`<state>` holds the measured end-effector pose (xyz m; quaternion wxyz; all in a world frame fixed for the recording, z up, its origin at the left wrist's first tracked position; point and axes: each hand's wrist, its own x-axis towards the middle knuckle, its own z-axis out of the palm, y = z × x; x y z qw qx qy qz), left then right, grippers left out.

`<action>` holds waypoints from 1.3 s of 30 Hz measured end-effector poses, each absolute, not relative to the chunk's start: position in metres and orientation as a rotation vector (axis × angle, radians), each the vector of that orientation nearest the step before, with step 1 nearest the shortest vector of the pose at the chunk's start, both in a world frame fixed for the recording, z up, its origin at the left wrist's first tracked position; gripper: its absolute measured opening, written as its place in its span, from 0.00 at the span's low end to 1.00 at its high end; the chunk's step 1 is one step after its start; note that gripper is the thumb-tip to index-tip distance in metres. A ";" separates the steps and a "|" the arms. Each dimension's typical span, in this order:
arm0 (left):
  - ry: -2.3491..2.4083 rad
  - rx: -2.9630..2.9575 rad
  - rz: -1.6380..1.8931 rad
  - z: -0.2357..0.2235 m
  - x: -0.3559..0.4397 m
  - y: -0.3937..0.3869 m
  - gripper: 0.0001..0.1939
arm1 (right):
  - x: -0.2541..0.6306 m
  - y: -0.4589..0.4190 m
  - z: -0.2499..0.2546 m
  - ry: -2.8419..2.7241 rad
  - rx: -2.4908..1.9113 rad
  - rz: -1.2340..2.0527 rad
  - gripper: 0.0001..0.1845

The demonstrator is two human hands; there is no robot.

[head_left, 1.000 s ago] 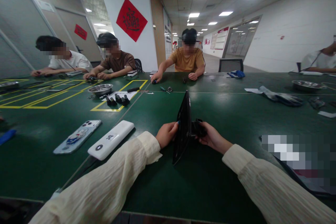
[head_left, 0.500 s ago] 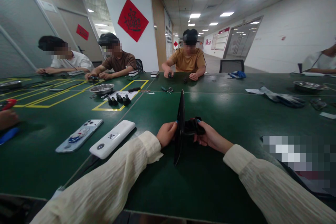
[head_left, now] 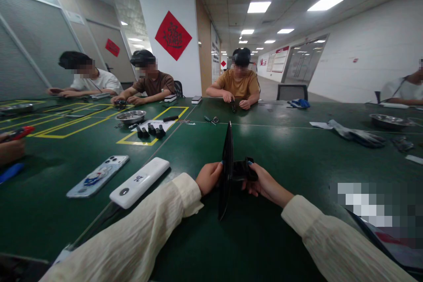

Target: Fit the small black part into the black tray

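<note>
In the head view a thin flat black panel (head_left: 227, 172) stands nearly edge-on before me, so its faces hardly show. My left hand (head_left: 210, 178) grips it from the left side, thumb near the edge. A black bracket-like part (head_left: 240, 170) sticks out from the panel's right side. Around its outer end the fingers of my right hand (head_left: 259, 179) are closed. Whether the two black parts are joined, I cannot tell. Left of my left forearm lie a white power bank (head_left: 140, 183) and a phone in a patterned case (head_left: 98, 177).
Across the green table (head_left: 277, 154) stand a metal bowl (head_left: 130, 117) and several black cylindrical parts (head_left: 151, 131). Grey gloves (head_left: 357, 134) and another bowl (head_left: 390, 121) lie to the right. Co-workers sit opposite; at the left edge a co-worker's hand (head_left: 12, 147) holds a red-and-black tool.
The scene sits slightly lower in the picture as my head tilts up. My grip on the black parts looks the same. The co-worker opposite has moved one hand toward the other, to a dark item.
</note>
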<state>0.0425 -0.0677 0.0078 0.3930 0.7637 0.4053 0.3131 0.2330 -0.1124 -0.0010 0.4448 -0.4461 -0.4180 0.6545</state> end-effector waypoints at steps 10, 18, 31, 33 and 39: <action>1.041 1.908 0.775 0.007 0.042 -0.069 0.23 | 0.231 -0.113 0.002 -1.035 -1.119 1.626 0.14; 1.035 1.947 0.738 0.009 0.041 -0.069 0.18 | 0.230 -0.114 0.003 -1.014 -1.145 1.609 0.13; 1.018 2.000 0.760 0.004 0.041 -0.066 0.21 | 0.227 -0.116 0.007 -1.002 -1.152 1.596 0.13; 1.018 2.006 0.773 0.005 0.041 -0.067 0.21 | 0.227 -0.117 0.009 -1.000 -1.154 1.604 0.13; 1.012 2.004 0.765 0.006 0.040 -0.067 0.21 | 0.229 -0.116 0.006 -1.007 -1.132 1.613 0.13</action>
